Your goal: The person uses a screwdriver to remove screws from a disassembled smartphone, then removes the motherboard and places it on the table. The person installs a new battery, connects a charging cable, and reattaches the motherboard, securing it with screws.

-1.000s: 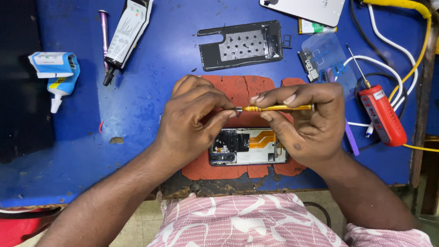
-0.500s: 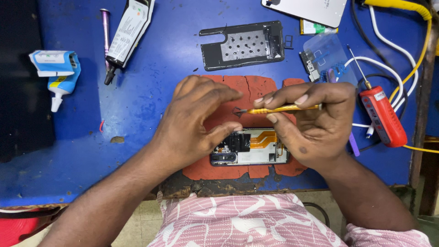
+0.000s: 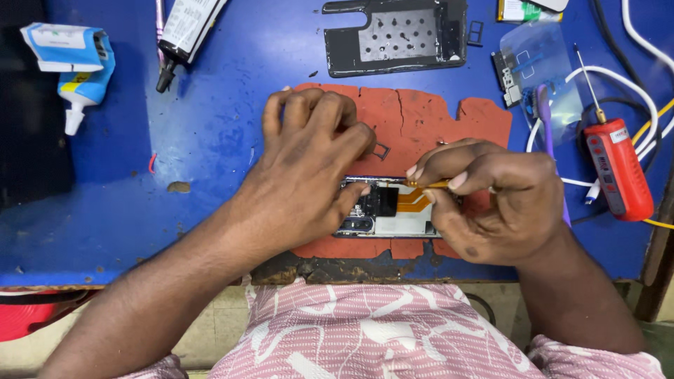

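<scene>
Steadying opened phone (image 3: 393,210) — left hand (image 3: 309,161); right hand (image 3: 491,203) pinching tool (image 3: 430,184).

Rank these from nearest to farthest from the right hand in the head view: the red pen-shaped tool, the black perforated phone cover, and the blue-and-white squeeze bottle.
1. Red pen-shaped tool, just beside the right hand, toward the table's right edge.
2. Black perforated phone cover, at the table's far side.
3. Blue-and-white squeeze bottle, far across on the left.

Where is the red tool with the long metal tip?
In the head view, the red tool lies at the right edge of the blue table, among white cables, just right of the right hand.
</scene>
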